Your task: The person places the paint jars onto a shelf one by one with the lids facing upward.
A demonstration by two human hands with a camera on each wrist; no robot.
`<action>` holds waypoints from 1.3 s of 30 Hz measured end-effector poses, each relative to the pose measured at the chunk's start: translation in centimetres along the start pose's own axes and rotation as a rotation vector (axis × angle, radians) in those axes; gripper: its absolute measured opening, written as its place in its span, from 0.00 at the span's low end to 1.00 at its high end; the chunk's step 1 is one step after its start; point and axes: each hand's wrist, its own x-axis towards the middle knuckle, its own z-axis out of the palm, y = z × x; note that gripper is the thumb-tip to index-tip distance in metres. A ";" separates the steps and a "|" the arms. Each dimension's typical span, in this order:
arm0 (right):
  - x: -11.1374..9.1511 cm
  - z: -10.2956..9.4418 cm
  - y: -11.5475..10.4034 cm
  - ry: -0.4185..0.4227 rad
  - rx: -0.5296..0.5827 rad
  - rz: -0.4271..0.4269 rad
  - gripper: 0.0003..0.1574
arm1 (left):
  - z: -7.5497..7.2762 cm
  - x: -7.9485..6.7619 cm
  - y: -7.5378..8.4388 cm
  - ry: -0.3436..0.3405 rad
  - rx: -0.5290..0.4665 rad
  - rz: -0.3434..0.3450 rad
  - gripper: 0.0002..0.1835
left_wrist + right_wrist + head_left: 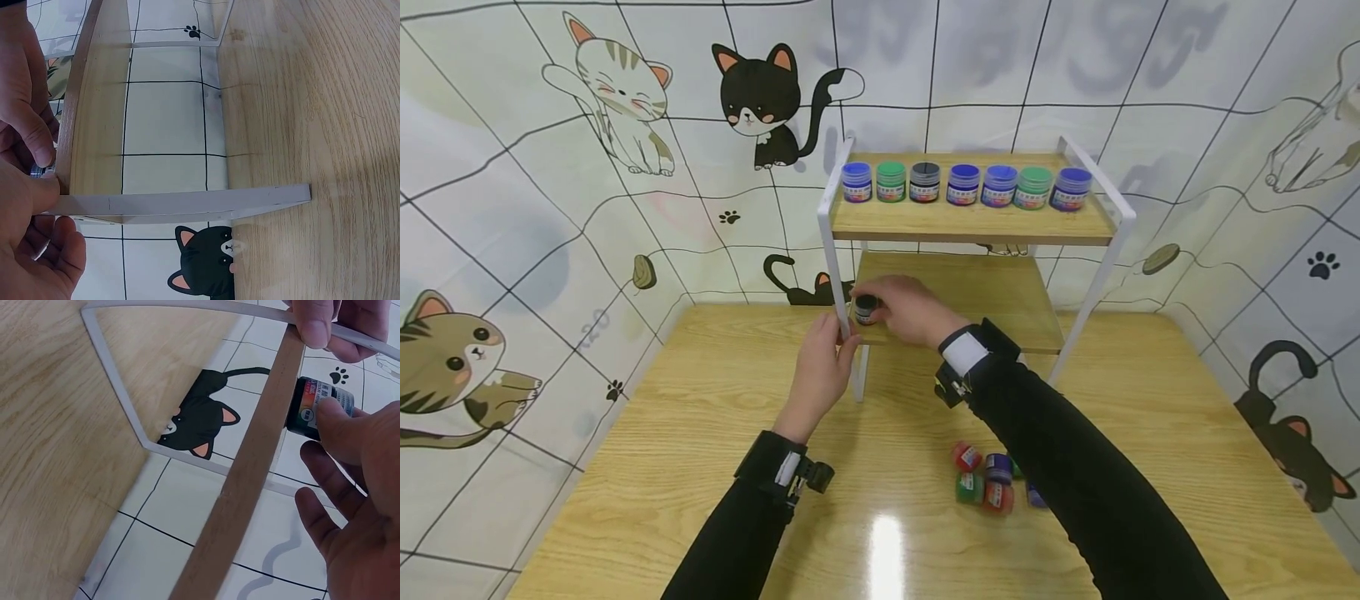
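Observation:
At the left end of the lower shelf [958, 292] of a two-tier wooden rack, my right hand [913, 308] pinches a small black paint jar [866, 309] between thumb and fingers. The right wrist view shows the jar [310, 406] upright on the shelf board, its label partly under the thumb [334, 422]. My left hand [820, 367] grips the rack's white left leg [829, 250], thumb on one side and curled fingers on the other. In the left wrist view, the left hand [37, 231] is beside the shelf's corner, and the jar is mostly hidden.
Several blue, green and black paint jars [962, 184] stand in a row on the upper shelf [925, 222]. Several red, green and purple jars [997, 468] lie clustered on the wooden table [700, 467], partly behind the right sleeve. A cat-patterned cloth [880, 75] surrounds the table.

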 end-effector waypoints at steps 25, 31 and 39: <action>-6.2 -2.2 1.4 0.083 -0.063 -0.124 0.07 | 0.1 -0.1 -0.1 0.001 -0.023 -0.001 0.05; -8.8 -0.8 1.7 -0.007 -0.037 -0.190 0.08 | 0.0 -0.1 0.1 0.005 -0.023 0.004 0.06; -11.2 1.4 2.3 -0.156 -0.004 -0.171 0.05 | 0.2 -0.1 0.0 -0.004 -0.016 -0.013 0.06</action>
